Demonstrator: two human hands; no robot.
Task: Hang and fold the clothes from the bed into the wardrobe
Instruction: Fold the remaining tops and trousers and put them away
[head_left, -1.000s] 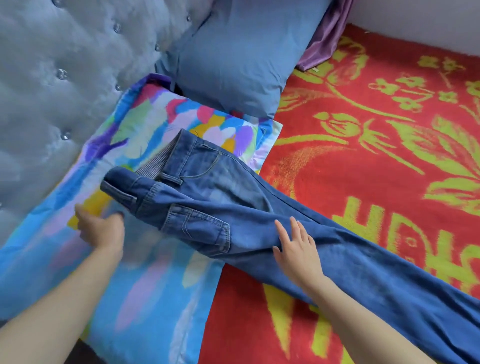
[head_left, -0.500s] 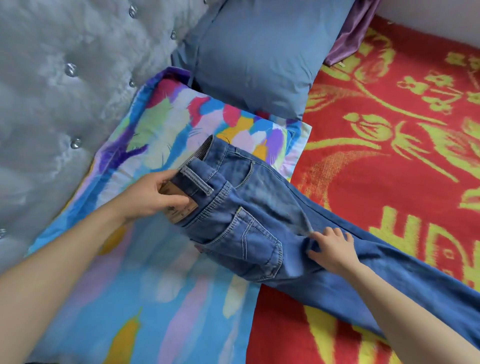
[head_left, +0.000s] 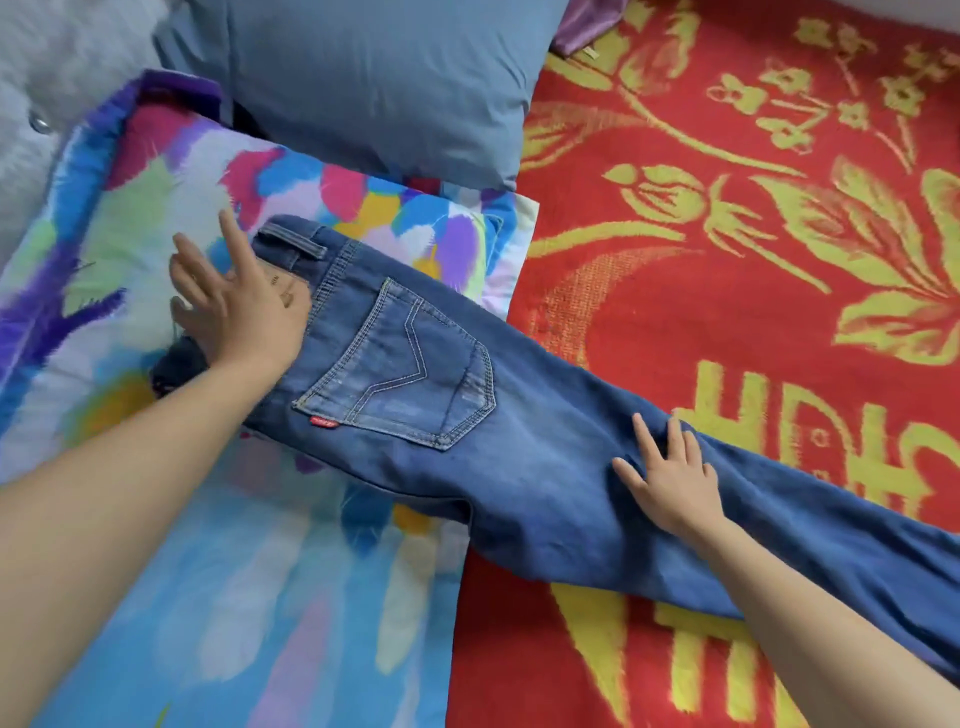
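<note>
Flattening the jeans (head_left: 519, 431) on the bed (head_left: 727, 322): left hand (head_left: 244, 312) flat on the waistband, right hand (head_left: 670, 483) on the thigh, fingers (head_left: 234, 244) spread. Long axis runs waistband upper-left to legs lower-right, so I'd guess the right hand, nearer the legs, folds them over.

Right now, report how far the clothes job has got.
Done: the jeans lie folded lengthwise on the bed, back pocket up. In hand: the left hand presses flat on the waistband, the right hand flat on the leg. Left: folding them short and putting them away; no wardrobe in view.
</note>
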